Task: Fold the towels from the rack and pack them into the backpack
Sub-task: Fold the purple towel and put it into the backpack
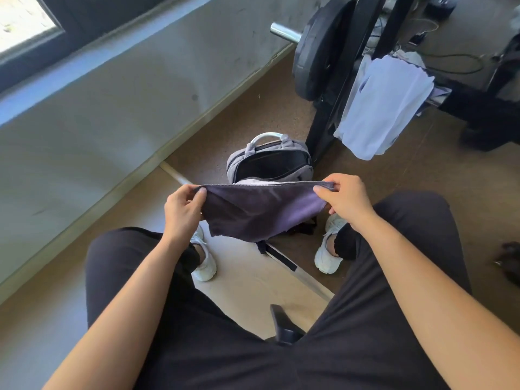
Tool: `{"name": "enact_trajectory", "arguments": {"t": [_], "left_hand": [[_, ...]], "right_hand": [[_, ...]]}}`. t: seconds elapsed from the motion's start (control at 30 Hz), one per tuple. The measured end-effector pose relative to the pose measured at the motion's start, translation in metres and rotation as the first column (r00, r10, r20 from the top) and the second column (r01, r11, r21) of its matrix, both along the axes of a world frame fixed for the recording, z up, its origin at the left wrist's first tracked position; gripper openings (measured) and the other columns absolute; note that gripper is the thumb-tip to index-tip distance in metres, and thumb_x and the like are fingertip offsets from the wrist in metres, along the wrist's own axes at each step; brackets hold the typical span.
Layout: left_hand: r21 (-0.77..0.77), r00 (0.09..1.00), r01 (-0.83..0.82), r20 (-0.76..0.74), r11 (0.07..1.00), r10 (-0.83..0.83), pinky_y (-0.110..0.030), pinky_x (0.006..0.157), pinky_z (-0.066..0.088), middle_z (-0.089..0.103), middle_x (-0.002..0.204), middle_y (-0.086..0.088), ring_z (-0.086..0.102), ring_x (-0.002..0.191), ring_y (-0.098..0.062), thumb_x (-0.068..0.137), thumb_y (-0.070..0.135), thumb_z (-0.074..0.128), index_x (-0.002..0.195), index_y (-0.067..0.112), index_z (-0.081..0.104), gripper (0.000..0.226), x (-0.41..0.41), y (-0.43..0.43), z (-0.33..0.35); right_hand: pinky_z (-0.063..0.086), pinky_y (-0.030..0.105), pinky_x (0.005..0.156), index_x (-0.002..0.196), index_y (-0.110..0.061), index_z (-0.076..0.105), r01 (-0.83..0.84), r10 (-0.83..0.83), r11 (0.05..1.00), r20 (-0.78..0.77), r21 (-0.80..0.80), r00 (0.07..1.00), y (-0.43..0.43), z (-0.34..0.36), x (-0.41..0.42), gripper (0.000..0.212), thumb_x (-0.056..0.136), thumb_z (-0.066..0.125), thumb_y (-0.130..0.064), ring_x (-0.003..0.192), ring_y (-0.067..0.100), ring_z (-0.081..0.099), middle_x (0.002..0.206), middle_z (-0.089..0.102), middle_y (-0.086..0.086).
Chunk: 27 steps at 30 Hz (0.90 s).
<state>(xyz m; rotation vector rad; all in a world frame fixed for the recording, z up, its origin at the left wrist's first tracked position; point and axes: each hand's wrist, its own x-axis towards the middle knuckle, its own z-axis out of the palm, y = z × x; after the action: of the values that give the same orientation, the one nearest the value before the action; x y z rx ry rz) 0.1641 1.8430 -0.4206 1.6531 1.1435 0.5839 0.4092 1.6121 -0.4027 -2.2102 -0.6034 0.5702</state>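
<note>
Right now the dark purple cloth towel [261, 209] hangs stretched between both hands, above the person's feet and just in front of the open grey fabric backpack [270, 161] standing on the floor. The left hand [183, 206] pinches one top corner between thumb and fingers; the right hand [343, 198] pinches the other, each grip pressed together on the hem. The lower edge sags unevenly and looks ragged on the left, so a fold made from here would likely come out skewed unless the corners are matched first. Each hold takes in only a little fabric; a slip would drop the towel onto the floor. A pale blue towel [385, 105] drapes over the black metal weight rack [337, 108], bunched near one edge, and a careless tug could pull it down.
</note>
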Motion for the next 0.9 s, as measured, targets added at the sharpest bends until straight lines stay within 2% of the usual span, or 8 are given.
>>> {"name": "enact_trajectory", "arguments": {"t": [0.1,0.2,0.3,0.4,0.53,0.67,0.73,0.9], "left_hand": [[-0.134,0.998,0.010,0.058,0.991,-0.002,-0.025,0.052,0.055,0.065,0.075,-0.005,0.065,0.060,-0.012,0.099,0.018,0.064,0.092,0.004,0.068,0.017,0.004,-0.010,0.006],[-0.231,0.990,0.104,0.120,0.967,-0.078,-0.028,0.051,0.055,0.061,0.064,0.002,0.062,0.054,-0.010,0.100,0.018,0.065,0.081,0.009,0.061,0.021,0.007,-0.027,0.015],[-0.282,0.962,0.244,0.192,0.928,-0.194,-0.025,0.053,0.054,0.063,0.063,0.004,0.063,0.058,-0.010,0.100,0.013,0.064,0.079,0.009,0.056,0.022,0.012,-0.047,0.021],[-0.270,0.928,0.352,0.224,0.896,-0.296,-0.025,0.059,0.056,0.067,0.072,-0.004,0.066,0.065,-0.013,0.098,0.009,0.066,0.082,0.006,0.057,0.019,0.017,-0.058,0.020],[-0.239,0.889,0.446,0.228,0.863,-0.397,-0.024,0.065,0.055,0.065,0.075,-0.008,0.062,0.068,-0.014,0.097,0.008,0.068,0.083,0.007,0.060,0.016,0.022,-0.065,0.015],[-0.231,0.880,0.461,0.244,0.857,-0.408,-0.034,0.070,0.050,0.063,0.073,0.000,0.058,0.072,-0.016,0.088,0.029,0.074,0.079,0.024,0.066,0.013,0.024,-0.062,0.010],[-0.227,0.870,0.479,0.251,0.848,-0.425,-0.039,0.074,0.048,0.064,0.078,-0.004,0.059,0.077,-0.019,0.083,0.035,0.075,0.081,0.028,0.067,0.011,0.023,-0.060,0.010],[-0.141,0.784,0.615,0.216,0.776,-0.582,-0.038,0.078,0.058,0.069,0.090,0.000,0.066,0.084,-0.014,0.078,0.007,0.087,0.093,0.020,0.061,0.032,0.023,-0.063,0.012]], "right_hand": [[0.055,0.024,0.046,0.096,-0.006,0.068,0.059,-0.054,0.997,-0.095,0.047,0.994,0.005,0.000,-0.012,0.017,0.092,0.071,-0.022,0.062,0.019,0.070,0.083,0.070,0.013],[0.057,0.026,0.049,0.088,0.000,0.066,0.071,-0.045,0.991,-0.219,0.113,0.975,0.012,0.003,-0.029,0.023,0.092,0.071,-0.023,0.058,0.017,0.067,0.076,0.066,0.013],[0.056,0.023,0.057,0.092,0.002,0.067,-0.027,0.069,0.989,-0.288,0.147,0.955,0.019,0.002,-0.047,0.028,0.093,0.071,-0.025,0.066,0.019,0.064,0.076,0.064,0.017],[0.057,0.026,0.059,0.095,0.009,0.064,-0.085,0.196,0.961,-0.430,0.262,0.882,0.025,0.001,-0.062,0.023,0.095,0.069,-0.013,0.069,0.024,0.063,0.074,0.063,0.015],[0.061,0.029,0.065,0.104,0.005,0.066,-0.137,0.316,0.926,-0.522,0.353,0.792,0.030,0.002,-0.077,0.011,0.096,0.063,-0.003,0.076,0.026,0.069,0.085,0.070,0.018],[0.062,0.040,0.086,0.117,0.008,0.065,-0.141,0.380,0.900,-0.585,0.412,0.716,0.030,0.003,-0.078,0.026,0.097,0.048,0.011,0.095,0.034,0.072,0.108,0.071,0.028],[0.061,0.039,0.087,0.119,0.006,0.065,-0.147,0.381,0.898,-0.569,0.414,0.729,0.030,0.004,-0.080,0.026,0.097,0.052,0.010,0.100,0.034,0.073,0.109,0.073,0.023],[0.061,0.054,0.080,0.103,-0.003,0.068,-0.168,0.327,0.910,-0.406,0.380,0.853,0.030,-0.002,-0.084,0.014,0.089,0.073,-0.002,0.090,0.030,0.075,0.094,0.075,0.014]]}}
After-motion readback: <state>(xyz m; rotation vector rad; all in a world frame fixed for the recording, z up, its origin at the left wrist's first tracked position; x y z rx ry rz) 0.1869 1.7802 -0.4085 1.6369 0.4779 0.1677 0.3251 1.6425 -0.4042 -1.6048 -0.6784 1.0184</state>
